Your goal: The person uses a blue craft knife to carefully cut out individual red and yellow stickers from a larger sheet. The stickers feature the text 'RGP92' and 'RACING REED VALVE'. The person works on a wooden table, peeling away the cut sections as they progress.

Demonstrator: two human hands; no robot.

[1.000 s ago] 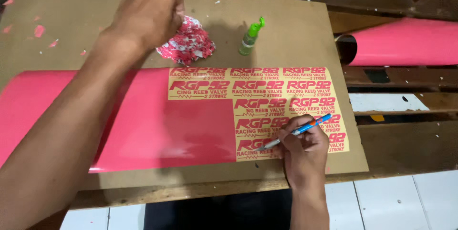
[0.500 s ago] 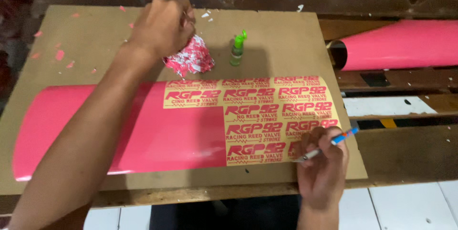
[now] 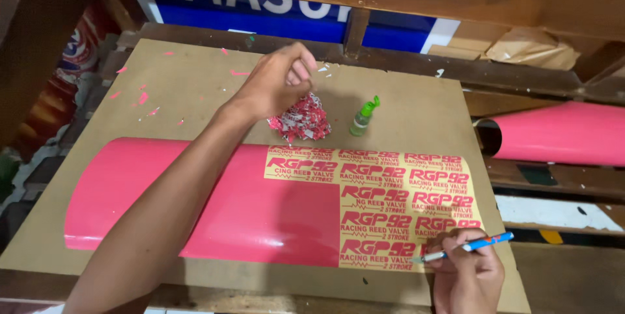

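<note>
1. The right hand (image 3: 470, 273) is at the near right corner of the surface (image 3: 195, 86), fingers clenched around a blue craft knife (image 3: 463, 249).
2. The knife lies almost flat, its metal tip pointing left and meeting the lower right part of the pink sheet (image 3: 215, 203).
3. The sheet is spread across the brown board. Its left part is plain glossy pink; its right part shows a yellow backing (image 3: 390, 206) with rows of pink cut lettering left on it.
4. The left hand (image 3: 277, 83) reaches across the sheet to the far side, fingers pinched together right above a pile of pink and white scraps (image 3: 303, 120). Whether it holds a scrap cannot be told.
5. The pile sits just beyond the far edge of the sheet.
6. A small green bottle (image 3: 363, 117) stands upright just to the right of the pile, apart from it.
7. Small pink bits (image 3: 143, 98) are scattered over the far left of the board.
8. A pink roll (image 3: 560, 133) lies off the board at the right, its open end facing the board.
</note>
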